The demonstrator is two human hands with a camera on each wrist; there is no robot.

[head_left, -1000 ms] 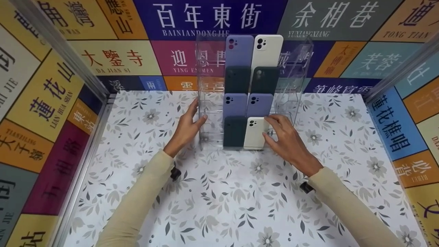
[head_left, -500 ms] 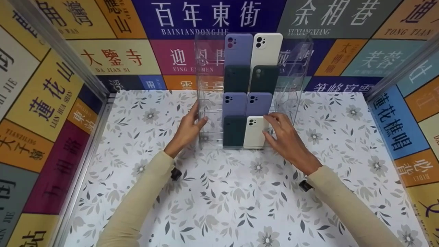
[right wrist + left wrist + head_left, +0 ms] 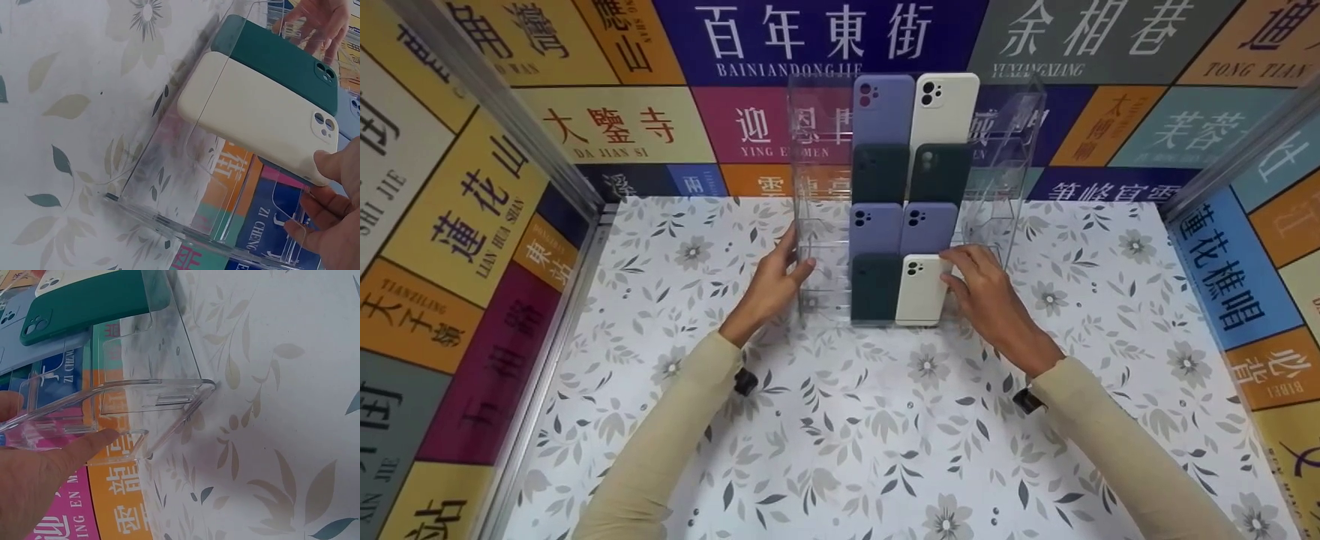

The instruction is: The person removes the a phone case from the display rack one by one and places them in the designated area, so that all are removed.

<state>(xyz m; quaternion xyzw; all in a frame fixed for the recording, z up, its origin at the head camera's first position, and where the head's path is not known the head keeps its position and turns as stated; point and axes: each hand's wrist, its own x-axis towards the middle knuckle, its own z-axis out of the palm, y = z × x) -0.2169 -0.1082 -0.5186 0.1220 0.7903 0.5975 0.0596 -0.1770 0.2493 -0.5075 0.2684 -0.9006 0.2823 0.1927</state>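
Note:
In the head view a clear acrylic display rack [image 3: 822, 300] holds phone cases in stepped rows. My right hand [image 3: 997, 300] pinches the upper right edge of a cream-white phone case [image 3: 921, 296] in the lowest row. The right wrist view shows the thumb [image 3: 329, 167] on that case's camera end, with fingers beneath the edge. Beside it leans a dark green phone case [image 3: 874, 289]. My left hand [image 3: 769, 281] holds the rack's left side panel; in the left wrist view one finger [image 3: 84, 447] lies along the clear plastic.
Higher in the rack are two purple cases [image 3: 928, 229] in one row, dark green cases [image 3: 879, 172] above them, then a purple case [image 3: 883, 109] and a white case [image 3: 945, 109]. Lettered panels [image 3: 817, 37] stand behind and beside the flower-patterned tabletop [image 3: 840, 450].
My right thumb has shifted slightly up and right along the cream-white phone case's edge. The left hand and the rack stay about where they were.

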